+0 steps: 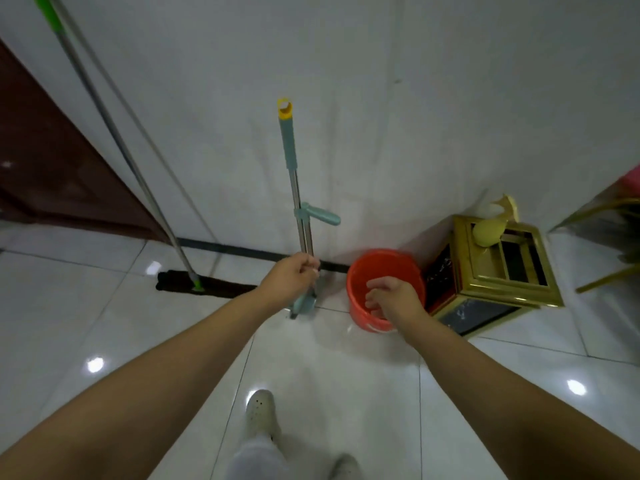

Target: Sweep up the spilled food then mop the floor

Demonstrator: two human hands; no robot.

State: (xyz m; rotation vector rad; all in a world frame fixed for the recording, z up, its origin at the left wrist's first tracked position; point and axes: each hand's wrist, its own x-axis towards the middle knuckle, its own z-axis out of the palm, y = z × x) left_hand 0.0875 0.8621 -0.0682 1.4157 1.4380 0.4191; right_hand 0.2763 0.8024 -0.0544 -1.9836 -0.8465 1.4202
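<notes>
Beside the white wall, the left hand point(294, 273) grips the squeeze mop point(300, 216) while the right hand point(391, 295) hovers open-fingered over an orange bucket point(360, 306), suggesting mopping begins once it is lifted.

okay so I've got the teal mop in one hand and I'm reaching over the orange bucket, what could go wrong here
1. Only the left hand holds the teal mop, low on its shaft, so the long upper part could swing into the wall.
2. The right hand hovers open over the orange bucket; a knock might tip it onto the glossy tiles.
3. The green-handled flat mop leans on the wall close by and could slide down if bumped.
</notes>
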